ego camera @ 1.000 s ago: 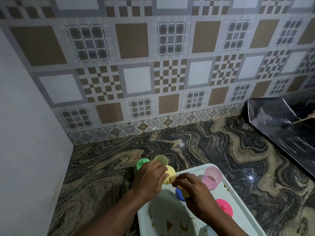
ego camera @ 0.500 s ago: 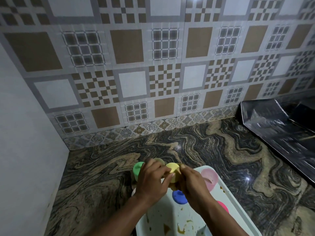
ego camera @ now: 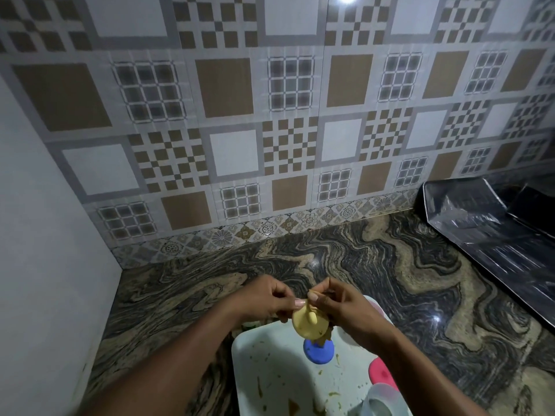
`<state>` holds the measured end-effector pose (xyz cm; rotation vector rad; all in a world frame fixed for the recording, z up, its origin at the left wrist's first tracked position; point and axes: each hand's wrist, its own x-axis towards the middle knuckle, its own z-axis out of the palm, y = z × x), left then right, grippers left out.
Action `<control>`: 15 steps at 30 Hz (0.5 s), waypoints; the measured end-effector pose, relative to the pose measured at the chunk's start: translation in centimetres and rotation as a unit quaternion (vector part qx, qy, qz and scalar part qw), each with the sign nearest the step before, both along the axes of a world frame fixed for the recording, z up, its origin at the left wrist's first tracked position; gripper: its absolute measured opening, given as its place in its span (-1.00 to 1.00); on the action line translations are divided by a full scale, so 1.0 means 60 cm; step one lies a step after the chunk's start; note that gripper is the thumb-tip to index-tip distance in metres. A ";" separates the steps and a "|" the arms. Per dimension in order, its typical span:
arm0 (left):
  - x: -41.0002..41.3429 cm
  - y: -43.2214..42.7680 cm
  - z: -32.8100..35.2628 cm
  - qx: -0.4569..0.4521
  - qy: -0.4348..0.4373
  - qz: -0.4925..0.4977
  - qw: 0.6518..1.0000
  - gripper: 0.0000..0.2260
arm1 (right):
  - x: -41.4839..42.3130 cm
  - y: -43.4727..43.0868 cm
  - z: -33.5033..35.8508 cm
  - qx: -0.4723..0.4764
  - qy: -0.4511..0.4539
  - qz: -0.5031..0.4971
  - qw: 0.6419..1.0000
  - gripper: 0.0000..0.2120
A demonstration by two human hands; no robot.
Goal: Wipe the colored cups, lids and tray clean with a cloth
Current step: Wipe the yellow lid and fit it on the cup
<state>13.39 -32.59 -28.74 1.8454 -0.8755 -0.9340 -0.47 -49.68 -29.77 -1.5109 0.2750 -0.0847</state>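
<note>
A: Layout, big to small?
B: Marbled counter (ego camera: pixel 375 280), white tray (ego camera: pixel 270 370) on it at the near edge, floor smeared w/ brownish-green bits. Clear cup (ego camera: pixel 381 400) at the tray's near right corner.
A: Hands?
B: Both over the tray's far end, close together. L hand (ego camera: pixel 264 298): fingers curled, thumb tip pressed on the top rim of the yellow lid (ego camera: pixel 306 327), pinching it. R hand (ego camera: pixel 342 307): curled too, thumb & forefinger tips nipped at the same top edge, other fingers behind the lid's right side.
A: Lid position?
B: Up off the tray, between both hands, nub face toward the camera. Brownish bit pokes out below it; can't tell what.
A: Others?
B: Blue lid (ego camera: pixel 318 351) flat on the tray, just below the yellow one. Pink lid (ego camera: pixel 381 373) on the tray's right, partly under the R forearm.
</note>
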 end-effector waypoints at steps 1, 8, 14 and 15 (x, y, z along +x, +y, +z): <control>-0.001 0.000 0.003 -0.002 0.013 -0.009 1.000 -0.68 | 0.001 -0.002 0.005 0.006 0.000 0.005 1.000 -0.84; -0.027 -0.017 0.002 -0.151 0.118 0.075 0.979 -0.82 | -0.006 0.016 0.013 0.138 -0.063 -0.061 0.987 -0.73; -0.038 -0.005 -0.013 -0.095 0.198 0.085 0.972 -0.67 | -0.023 0.054 -0.028 0.173 -0.039 -0.135 0.975 -0.66; -0.034 -0.007 -0.001 -0.053 0.194 0.084 0.976 -0.58 | -0.024 0.045 -0.020 0.144 -0.028 -0.104 0.984 -0.68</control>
